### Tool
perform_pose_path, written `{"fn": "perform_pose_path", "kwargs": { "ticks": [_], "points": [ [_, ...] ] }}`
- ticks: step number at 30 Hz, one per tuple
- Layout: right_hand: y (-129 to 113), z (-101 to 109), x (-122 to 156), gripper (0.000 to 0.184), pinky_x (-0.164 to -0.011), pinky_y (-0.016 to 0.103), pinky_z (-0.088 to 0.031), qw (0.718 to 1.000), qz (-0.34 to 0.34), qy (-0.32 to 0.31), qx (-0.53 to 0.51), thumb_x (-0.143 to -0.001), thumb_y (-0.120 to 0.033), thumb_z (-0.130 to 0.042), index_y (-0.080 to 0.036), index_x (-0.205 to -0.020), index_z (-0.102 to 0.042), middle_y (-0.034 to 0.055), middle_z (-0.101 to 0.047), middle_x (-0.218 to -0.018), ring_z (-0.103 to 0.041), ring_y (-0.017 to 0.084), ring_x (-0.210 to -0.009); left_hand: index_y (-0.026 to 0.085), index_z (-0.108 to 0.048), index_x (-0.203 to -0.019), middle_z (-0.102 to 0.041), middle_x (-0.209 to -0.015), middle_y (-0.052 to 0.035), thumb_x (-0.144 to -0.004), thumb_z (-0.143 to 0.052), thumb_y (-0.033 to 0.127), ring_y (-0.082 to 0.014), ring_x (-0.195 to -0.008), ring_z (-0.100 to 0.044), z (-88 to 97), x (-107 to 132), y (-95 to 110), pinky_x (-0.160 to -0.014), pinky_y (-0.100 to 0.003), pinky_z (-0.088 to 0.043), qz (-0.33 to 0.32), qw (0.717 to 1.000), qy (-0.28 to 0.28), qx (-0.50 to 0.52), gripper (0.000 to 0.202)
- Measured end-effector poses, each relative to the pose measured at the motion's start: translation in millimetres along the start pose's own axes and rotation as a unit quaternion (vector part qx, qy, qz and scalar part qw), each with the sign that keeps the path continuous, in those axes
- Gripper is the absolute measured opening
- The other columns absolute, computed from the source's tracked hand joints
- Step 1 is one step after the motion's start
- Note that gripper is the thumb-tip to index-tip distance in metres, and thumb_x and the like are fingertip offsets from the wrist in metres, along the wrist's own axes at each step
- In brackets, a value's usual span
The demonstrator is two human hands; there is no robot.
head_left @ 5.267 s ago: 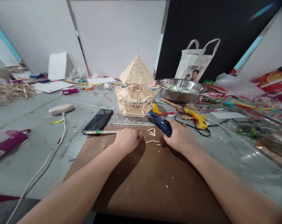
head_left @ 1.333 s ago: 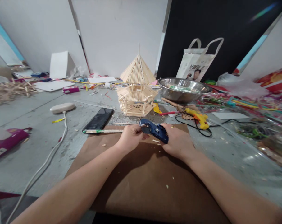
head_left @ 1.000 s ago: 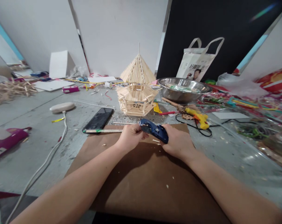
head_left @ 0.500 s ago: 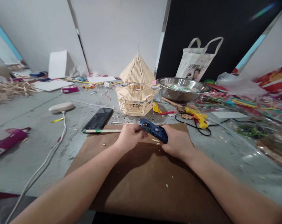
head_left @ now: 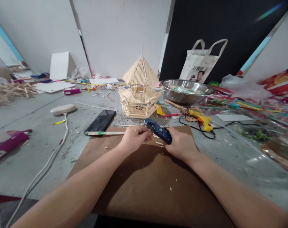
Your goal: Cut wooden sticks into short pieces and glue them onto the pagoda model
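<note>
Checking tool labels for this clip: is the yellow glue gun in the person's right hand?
No, the right hand grips a blue tool, while the yellow glue gun lies apart on the table.

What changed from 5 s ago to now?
The right hand kept the blue cutter but lifted it left, toward the middle of the brown board. The left hand came up off the board to meet the cutter's nose, fingers pinched; what they hold is hidden. Wooden model, phone and glue gun stayed put.
</note>
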State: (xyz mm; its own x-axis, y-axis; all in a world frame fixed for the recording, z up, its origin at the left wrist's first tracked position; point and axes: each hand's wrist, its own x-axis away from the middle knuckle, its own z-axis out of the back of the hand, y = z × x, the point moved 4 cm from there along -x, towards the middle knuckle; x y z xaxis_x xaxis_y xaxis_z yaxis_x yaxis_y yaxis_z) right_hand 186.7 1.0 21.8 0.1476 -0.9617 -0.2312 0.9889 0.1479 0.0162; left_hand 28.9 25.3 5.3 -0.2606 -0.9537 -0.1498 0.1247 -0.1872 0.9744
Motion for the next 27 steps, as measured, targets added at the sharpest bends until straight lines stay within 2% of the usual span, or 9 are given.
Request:
{"fn": "perform_pose_path", "kwargs": {
  "ticks": [3,6,11,27],
  "points": [
    [6.3,3.0,-3.1,0.038,-0.056,0.028,-0.035,0.999,-0.028,0.002,-0.016,-0.064,-0.03,-0.048,-0.019,-0.101,-0.047,0.007,-0.064,-0.085,-0.059,0.022,-0.07,0.011,-0.059,-0.067,-0.063,-0.059,-0.0024,-0.067,-0.055,0.025,-0.0106,-0.055,-0.06,-0.6,0.2,-0.4,-0.054,-0.021,-0.051,0.012,1.0,-0.005,0.015,0.014],
    [8.7,3.3,-5.0,0.042,-0.059,0.028,-0.035,1.0,-0.015,-0.007,-0.021,-0.063,-0.028,-0.049,-0.019,-0.104,-0.045,0.0069,-0.063,-0.09,-0.058,0.021,-0.075,0.011,-0.059,-0.067,-0.063,-0.059,-0.0026,-0.067,-0.055,0.025,-0.0105,-0.055,-0.06,-0.7,0.2,-0.6,-0.053,-0.021,-0.051,0.019,1.0,-0.004,0.019,0.014],
    [2.8,0.7,-3.5,0.044,-0.059,0.028,-0.035,1.0,0.03,0.003,-0.005,-0.063,-0.03,-0.05,-0.017,-0.106,-0.044,0.0078,-0.063,-0.085,-0.058,0.022,-0.075,0.011,-0.059,-0.064,-0.062,-0.056,-0.0012,-0.066,-0.054,0.02,-0.0096,-0.053,-0.059,-0.6,-0.2,-1.0,-0.054,-0.021,-0.05,0.011,1.0,-0.007,0.01,0.01],
    [-3.8,3.1,0.2,0.039,-0.058,0.028,-0.034,0.998,0.055,0.003,-0.002,-0.063,-0.03,-0.05,-0.018,-0.101,-0.045,0.0062,-0.063,-0.086,-0.058,0.022,-0.076,0.012,-0.057,-0.058,-0.06,-0.051,0.0013,-0.06,-0.044,0.007,-0.0088,-0.05,-0.058,-0.4,0.4,-0.7,-0.051,-0.019,-0.05,0.014,1.0,0.002,0.002,0.013]
  ]
}}
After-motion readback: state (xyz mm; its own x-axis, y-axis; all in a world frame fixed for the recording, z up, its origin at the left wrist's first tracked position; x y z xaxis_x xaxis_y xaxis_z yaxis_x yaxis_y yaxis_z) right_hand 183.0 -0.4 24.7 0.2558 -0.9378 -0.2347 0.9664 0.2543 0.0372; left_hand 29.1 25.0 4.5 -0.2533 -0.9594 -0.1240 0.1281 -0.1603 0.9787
